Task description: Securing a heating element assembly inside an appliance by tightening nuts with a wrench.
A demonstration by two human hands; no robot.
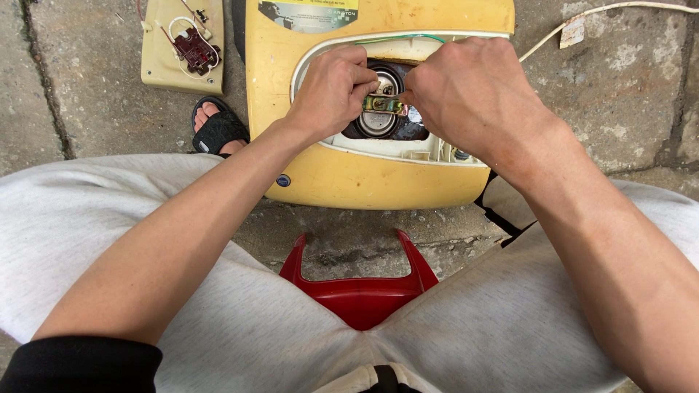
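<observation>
Both your left hand (pixel 331 87) and right hand (pixel 466 91) pinch the small brass fitting (pixel 384 104) inside the yellow casing (pixel 328 175), fingers closed; keep it level, grip steady.

Both hands' fingertips hide most of the small metal part (pixel 384 104); the yellow casing (pixel 364 175) runs off the top edge.

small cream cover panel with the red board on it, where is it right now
In the head view the cream cover panel lies on the paving at upper left, beside the yellow appliance and just beyond the sandalled foot.
</observation>
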